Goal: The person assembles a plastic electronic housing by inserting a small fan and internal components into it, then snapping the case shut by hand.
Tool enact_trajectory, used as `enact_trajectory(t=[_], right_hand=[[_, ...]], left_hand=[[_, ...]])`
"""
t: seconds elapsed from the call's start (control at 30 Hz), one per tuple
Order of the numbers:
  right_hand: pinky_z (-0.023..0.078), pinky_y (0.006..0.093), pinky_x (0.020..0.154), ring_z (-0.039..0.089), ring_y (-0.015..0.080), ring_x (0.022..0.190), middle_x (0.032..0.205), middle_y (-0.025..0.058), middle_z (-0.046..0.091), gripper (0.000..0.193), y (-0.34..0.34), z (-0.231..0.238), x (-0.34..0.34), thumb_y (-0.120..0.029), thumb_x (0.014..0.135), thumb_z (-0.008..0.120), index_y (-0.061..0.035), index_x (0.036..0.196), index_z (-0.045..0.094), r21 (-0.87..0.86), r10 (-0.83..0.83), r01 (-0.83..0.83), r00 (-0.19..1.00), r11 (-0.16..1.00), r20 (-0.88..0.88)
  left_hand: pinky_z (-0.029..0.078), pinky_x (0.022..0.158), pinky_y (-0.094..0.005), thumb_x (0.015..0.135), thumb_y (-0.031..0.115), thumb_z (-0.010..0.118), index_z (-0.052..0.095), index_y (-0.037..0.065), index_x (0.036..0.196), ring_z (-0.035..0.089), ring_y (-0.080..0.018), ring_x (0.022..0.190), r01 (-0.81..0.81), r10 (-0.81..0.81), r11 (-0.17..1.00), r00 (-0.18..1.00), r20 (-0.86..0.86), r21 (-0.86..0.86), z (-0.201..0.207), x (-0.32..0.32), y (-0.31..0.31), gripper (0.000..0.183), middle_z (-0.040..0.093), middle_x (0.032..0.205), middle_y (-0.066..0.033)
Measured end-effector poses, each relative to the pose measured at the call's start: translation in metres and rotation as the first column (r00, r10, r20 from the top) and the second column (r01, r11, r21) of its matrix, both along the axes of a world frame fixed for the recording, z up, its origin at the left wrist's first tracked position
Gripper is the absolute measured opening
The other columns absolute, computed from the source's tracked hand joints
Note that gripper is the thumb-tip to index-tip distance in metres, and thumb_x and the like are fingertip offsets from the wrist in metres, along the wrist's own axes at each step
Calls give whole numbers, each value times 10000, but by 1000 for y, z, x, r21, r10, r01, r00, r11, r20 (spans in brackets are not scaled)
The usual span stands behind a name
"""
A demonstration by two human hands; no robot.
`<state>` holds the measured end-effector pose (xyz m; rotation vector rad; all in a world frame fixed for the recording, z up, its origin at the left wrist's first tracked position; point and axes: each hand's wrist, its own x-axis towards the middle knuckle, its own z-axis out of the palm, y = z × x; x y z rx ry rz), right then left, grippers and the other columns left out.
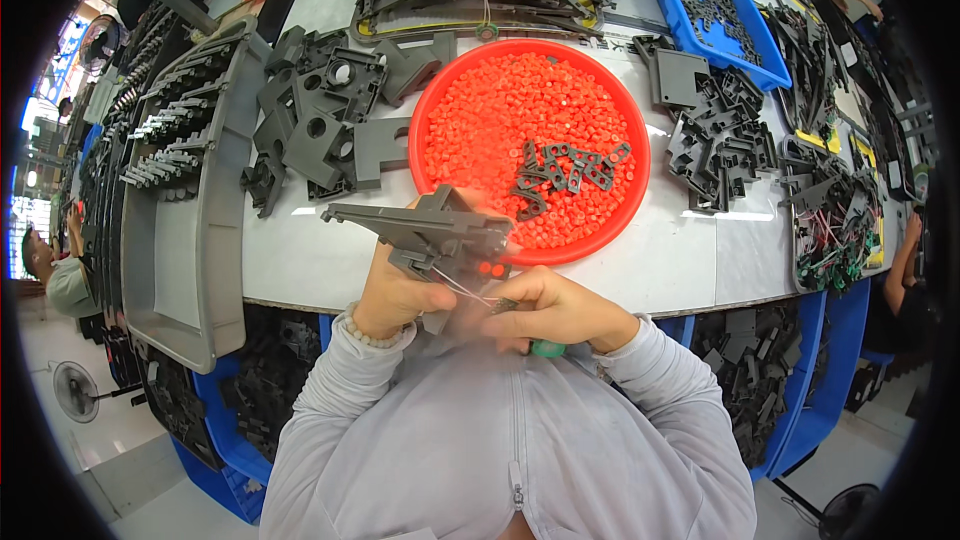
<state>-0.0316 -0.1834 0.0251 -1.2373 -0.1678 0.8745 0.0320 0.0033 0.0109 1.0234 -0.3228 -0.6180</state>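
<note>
My left hand is closed around a dark grey moulded plastic housing, held up in front of my chest and tilted. Two red caps sit in its right side. Thin pale and red wires run from the housing to my right hand. The right fingertips pinch the wires at a small dark piece, whose kind I cannot make out. Below that hand shows a green round thing, partly hidden. Just beyond the housing stands a round red tray full of small red caps.
Several small black brackets lie on the caps. Grey plastic parts pile up left and right of the tray. A grey bin with metal-coloured rods stands at left, a blue bin at far right. Blue crates sit under the table.
</note>
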Motion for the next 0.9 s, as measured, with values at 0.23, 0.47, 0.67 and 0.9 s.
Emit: enact_trajectory(t=[0.23,0.47,0.67,0.9], right_hand=[[423,251,641,507,107,713,723,-3,498,390,-4,-9,-13,-327,950,427,-9,1041,633,247,-216,275,947,929,-240],[418,287,616,543,134,705,757,47,579,234,1,-2,-20,-212,817,636,-40,976,647,-79,-399,474,809,877,431],[415,306,591,549,213,653,693,52,574,331,-3,2,-19,-156,605,790,-70,894,652,-164,-166,737,353,656,921],[397,323,539,497,212,568,642,33,534,357,-6,-4,-10,-52,510,807,-58,828,644,45,-217,790,113,611,970]], left_hand=[[478,894,-406,614,221,819,383,-19,1263,566,-295,1064,50,-46,994,998,49,-102,9,-2,0,818,541,1170,-194],[471,907,-414,682,-25,514,323,-13,1296,563,-289,1060,-140,140,990,977,158,-9,13,-8,-13,643,511,1173,-188],[467,908,-411,669,-7,499,328,1,1299,560,-277,1053,-223,224,974,949,220,-30,9,-9,-14,652,505,1176,-185],[470,895,-392,673,29,518,347,6,1290,567,-269,1042,-234,234,972,952,197,-21,9,-8,-17,641,527,1152,-181]])
